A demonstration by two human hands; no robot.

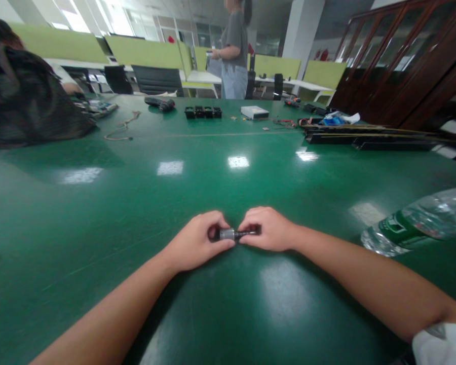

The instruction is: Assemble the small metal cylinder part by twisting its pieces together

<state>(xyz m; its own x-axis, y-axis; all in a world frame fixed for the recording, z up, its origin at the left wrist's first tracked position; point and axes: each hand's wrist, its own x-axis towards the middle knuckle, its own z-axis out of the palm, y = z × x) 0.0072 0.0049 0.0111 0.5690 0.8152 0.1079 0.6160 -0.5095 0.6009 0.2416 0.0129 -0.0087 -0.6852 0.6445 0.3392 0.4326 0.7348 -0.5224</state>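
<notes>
My left hand (199, 241) is closed round the thick end of a small cylindrical part (227, 234), silver in the middle and dark at its left end. From its right side runs a thinner dark shaft, which the thumb and fingers of my right hand (268, 229) pinch. The part lies level between my two hands, low over the green tabletop (197, 190). What exactly it is I cannot make out, since my fingers cover both ends.
A clear plastic bottle with a green label (410, 230) lies by my right forearm. Across the table are a black four-part block (203, 112), a white box (254, 112), dark rails (368, 137) and a cord (121, 126). A person (235, 50) stands beyond; a dark bag (26, 101) sits left.
</notes>
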